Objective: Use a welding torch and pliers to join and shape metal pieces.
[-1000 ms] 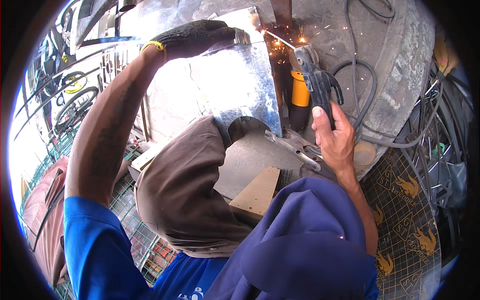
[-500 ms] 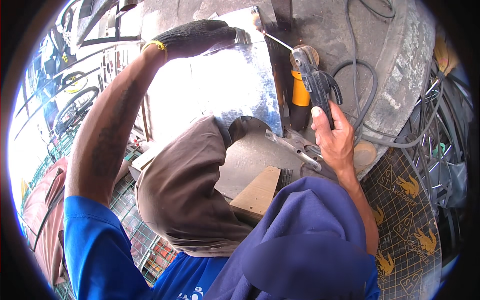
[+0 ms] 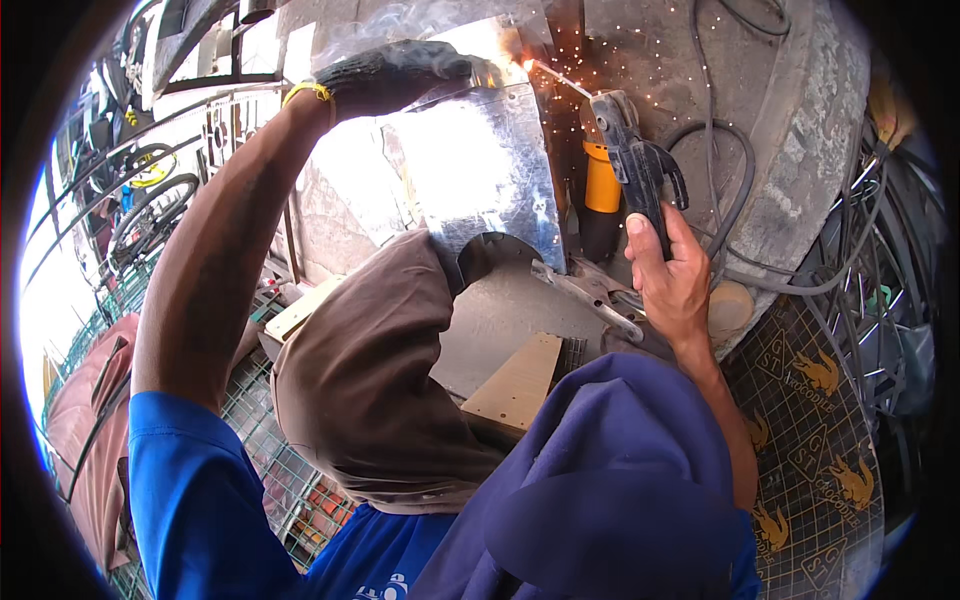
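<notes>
My right hand (image 3: 668, 275) is wrapped around the black handle of a welding electrode holder (image 3: 635, 160). A thin welding rod (image 3: 562, 78) sticks out of its jaw. The rod's tip meets the far right edge of a shiny metal sheet (image 3: 520, 170), where a bright orange spot throws sparks. My left hand (image 3: 395, 78), in a dark knit glove, presses with bent fingers on a small metal piece (image 3: 487, 73) at the sheet's far edge, close to the spot. Its fingertips are partly hidden by glare and smoke. My brown-trousered knee (image 3: 370, 370) is against the sheet's near side.
A yellow and black power tool (image 3: 602, 180) stands right of the sheet. Metal locking pliers (image 3: 590, 300) and a wooden board (image 3: 515, 380) lie nearer. A grey cable (image 3: 745, 170) loops across the floor at right. Metal scraps (image 3: 905, 350) pile up at far right.
Sparks now spray from the rod's tip, and smoke drifts over my left glove. The electrode holder has shifted slightly right and nearer. My left hand stays in place.
</notes>
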### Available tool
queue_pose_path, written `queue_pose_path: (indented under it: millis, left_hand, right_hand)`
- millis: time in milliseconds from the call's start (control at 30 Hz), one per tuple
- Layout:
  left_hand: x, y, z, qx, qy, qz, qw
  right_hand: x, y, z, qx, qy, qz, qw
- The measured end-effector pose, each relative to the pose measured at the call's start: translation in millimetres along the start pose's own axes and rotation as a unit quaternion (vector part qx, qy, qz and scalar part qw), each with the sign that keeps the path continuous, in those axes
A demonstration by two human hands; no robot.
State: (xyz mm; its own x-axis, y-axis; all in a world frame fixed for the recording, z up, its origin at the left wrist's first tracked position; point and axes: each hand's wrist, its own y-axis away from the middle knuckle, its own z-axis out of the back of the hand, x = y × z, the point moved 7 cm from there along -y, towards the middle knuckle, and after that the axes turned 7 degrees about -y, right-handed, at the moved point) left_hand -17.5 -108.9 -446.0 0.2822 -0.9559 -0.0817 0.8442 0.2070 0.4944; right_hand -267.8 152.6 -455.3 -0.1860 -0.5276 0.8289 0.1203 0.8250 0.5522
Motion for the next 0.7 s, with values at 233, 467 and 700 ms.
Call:
queue_pose_path:
  millis: [233, 467, 700]
  left_hand:
    - [-17.3, -22.8, 8.8, -0.004, 0.078, 0.029, 0.997]
    - [-21.0, -12.8, 22.5, -0.072, 0.038, -0.026, 0.996]
    - [-25.1, -30.5, 26.3, 0.094, 0.165, 0.112, 0.975]
  right_hand:
    - [-9.1, 3.7, 9.7, -0.025, 0.021, 0.008, 0.999]
    - [-1.5, 1.8, 3.3, -0.020, 0.018, 0.003, 1.000]
    - [-3.1, 3.1, 7.5, -0.022, 0.029, -0.018, 0.999]
